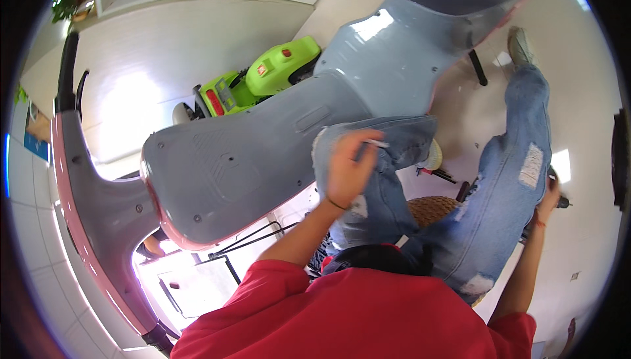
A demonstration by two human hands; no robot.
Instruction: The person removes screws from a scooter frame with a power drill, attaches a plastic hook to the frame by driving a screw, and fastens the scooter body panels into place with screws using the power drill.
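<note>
My left hand, blurred, is raised over my left knee beside the scooter's grey floorboard. Its fingers pinch a small, thin whitish item that is too blurred to name. Low beside my right thigh, my right hand grips a dark tool, which looks like a power drill; my leg hides much of it. The scooter is pink and grey. Its handlebar rises at the left, and the glossy grey seat-base panel stands at the upper middle. Screw heads dot the floorboard.
A lime-green toy motorcycle stands behind the floorboard. Under me is a woven stool. Red and black hand tools lie on the floor by my left shoe. A black stand leg juts below the scooter. Another person's hand shows at the lower left.
</note>
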